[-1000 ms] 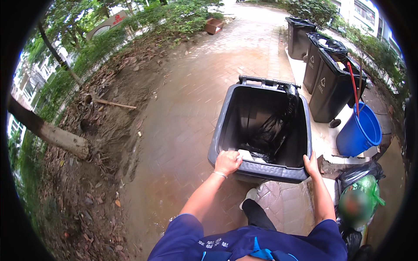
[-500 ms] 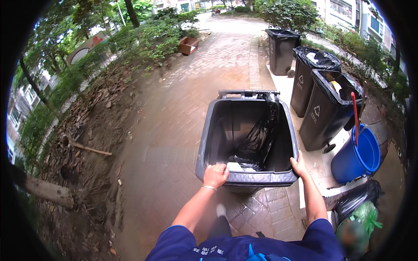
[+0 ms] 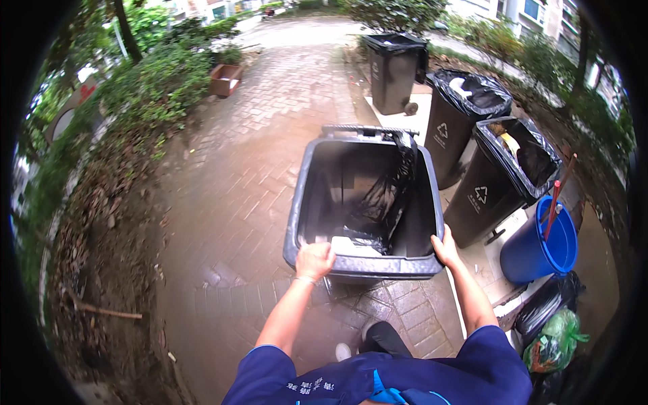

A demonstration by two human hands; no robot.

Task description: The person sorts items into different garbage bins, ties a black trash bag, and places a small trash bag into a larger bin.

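An open dark grey wheeled bin [image 3: 423, 172] is right in front of me, with a crumpled black liner [image 3: 395, 192] and a white piece [image 3: 356, 246] inside. My left hand [image 3: 315, 260] is closed on the near rim at its left part. My right hand [image 3: 443, 245] grips the rim at the near right corner, thumb and fingers round the edge. Both forearms reach up to the bin from the lower edge.
Three lined dark bins [image 3: 395, 74] [image 3: 447, 135] [image 3: 489, 196] line the right, beside a blue bucket [image 3: 523, 253] with long handles, black bags [image 3: 540, 307] and a green bag [image 3: 553, 347]. Left lie soil, a stick [image 3: 108, 310], shrubs and a brown box [image 3: 225, 81]. The paved path [image 3: 256, 115] runs ahead.
I have moved forward along the path with the bin, both hands still on it. The standing bins show farther left and nearer, and the stick has slid lower in view.
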